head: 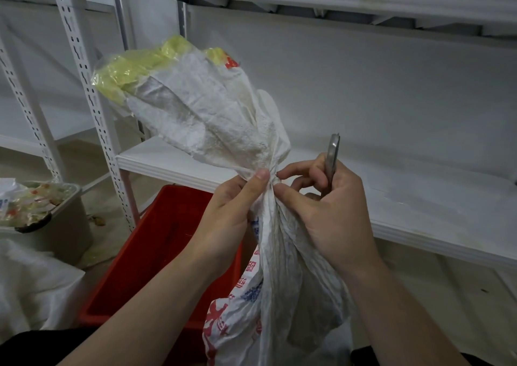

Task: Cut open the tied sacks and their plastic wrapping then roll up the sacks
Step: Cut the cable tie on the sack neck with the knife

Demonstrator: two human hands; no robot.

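The left hand [229, 214] grips the gathered neck of the white sack [212, 113] just under its tie [272, 176], thumb pressed against it. The right hand [330, 214] holds a slim metal tool [333, 152] upright in curled fingers, with its fingertips at the tie. Yellow plastic [131, 71] pokes from the sack's mouth above. Behind are a red crate [156, 253], a white shelf [419, 203] and a grey bin [67, 225].
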